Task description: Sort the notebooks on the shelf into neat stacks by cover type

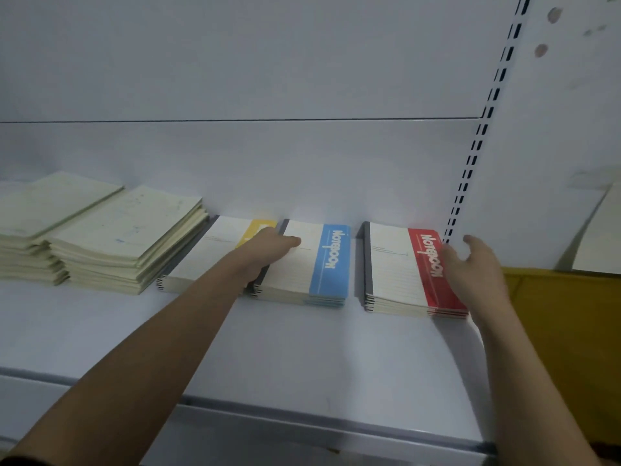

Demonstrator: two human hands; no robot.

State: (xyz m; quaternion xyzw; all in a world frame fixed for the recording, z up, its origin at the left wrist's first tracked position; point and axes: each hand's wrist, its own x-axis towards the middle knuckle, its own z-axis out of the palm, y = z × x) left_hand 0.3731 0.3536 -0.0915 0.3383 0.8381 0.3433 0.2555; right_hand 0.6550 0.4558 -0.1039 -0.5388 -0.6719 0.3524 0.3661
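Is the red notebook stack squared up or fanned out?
Slightly fanned. The lower books of the red notebook stack stick out unevenly at the front right corner, beside the open right hand at its right edge.

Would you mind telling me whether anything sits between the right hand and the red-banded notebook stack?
Nothing visible does. The right hand is open at the right edge of the red-banded stack, its palm against or just beside the red band. The blue-banded stack lies apart to the left, under the left hand.
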